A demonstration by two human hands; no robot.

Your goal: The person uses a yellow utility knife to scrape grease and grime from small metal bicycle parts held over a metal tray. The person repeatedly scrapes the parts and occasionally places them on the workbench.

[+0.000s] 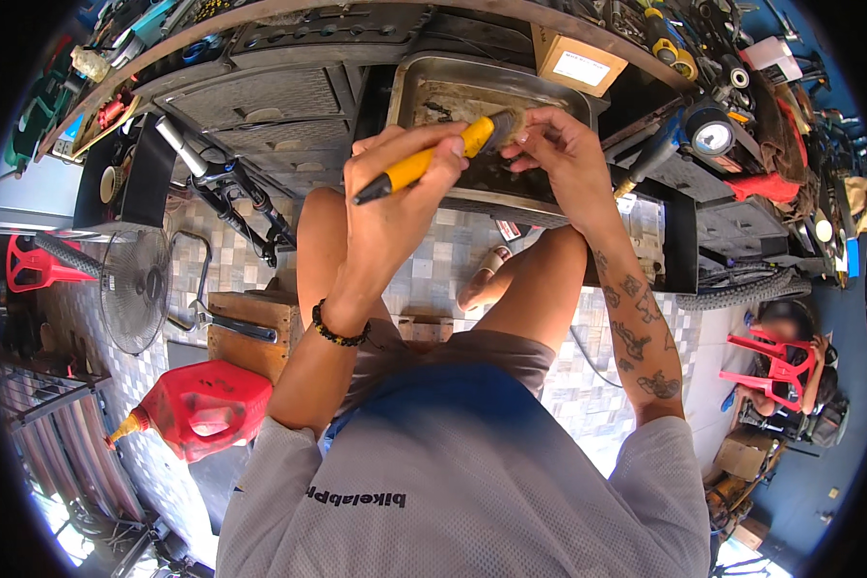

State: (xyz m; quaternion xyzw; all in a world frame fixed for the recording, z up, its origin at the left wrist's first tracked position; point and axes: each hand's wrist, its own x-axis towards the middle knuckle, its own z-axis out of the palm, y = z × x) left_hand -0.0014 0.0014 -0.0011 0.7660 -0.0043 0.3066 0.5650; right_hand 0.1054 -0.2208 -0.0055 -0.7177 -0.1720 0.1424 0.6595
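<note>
While the left hand point(395, 207) grips a yellow brush point(412, 170), the right hand point(566, 159) meets its bristles point(514, 123).
The left fingers wrap its handle; the right fingers curl, whether pinching anything I cannot tell. The brush is over a metal tray point(491, 91); a cardboard box point(580, 65) stands beyond.

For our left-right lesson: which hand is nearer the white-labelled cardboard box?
Right. In view, the right hand is just below the cardboard box; the left hand, gripping the yellow brush, is farther off, down and left of the box.
</note>
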